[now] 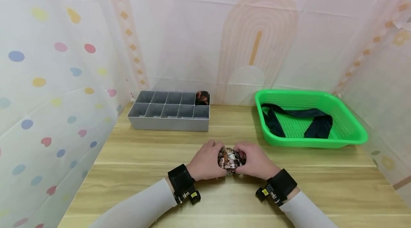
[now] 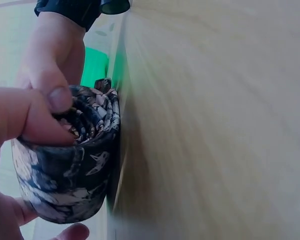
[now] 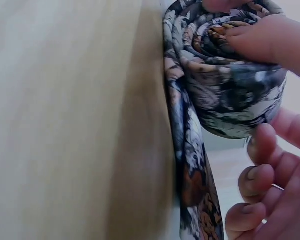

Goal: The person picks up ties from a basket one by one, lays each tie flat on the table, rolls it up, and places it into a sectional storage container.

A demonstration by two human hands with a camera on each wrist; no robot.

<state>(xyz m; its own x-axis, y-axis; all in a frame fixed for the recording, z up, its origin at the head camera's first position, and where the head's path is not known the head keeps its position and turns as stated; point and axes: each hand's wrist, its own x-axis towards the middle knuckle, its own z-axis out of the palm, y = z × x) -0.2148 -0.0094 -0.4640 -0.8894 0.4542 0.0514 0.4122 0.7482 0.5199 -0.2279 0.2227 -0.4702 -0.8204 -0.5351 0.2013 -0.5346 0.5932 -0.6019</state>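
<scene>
A printed necktie (image 1: 228,158), dark with white and brown figures, is wound into a thick roll standing on edge on the wooden table. My left hand (image 1: 208,161) grips the roll from the left, its thumb pressed on the coil's side in the left wrist view. From the right, my right hand (image 1: 255,161) holds the same roll (image 3: 235,95), thumb on the spiral and the other fingers curled on the far side. A loose flat tail (image 3: 192,170) of the necktie runs out along the tabletop in the right wrist view.
At the back left stands a grey divided box (image 1: 170,124); its back right compartment holds a dark and reddish rolled cloth (image 1: 202,98). A green basket (image 1: 314,143) on the right contains a dark necktie-like strip (image 1: 319,124). Patterned curtains border the table.
</scene>
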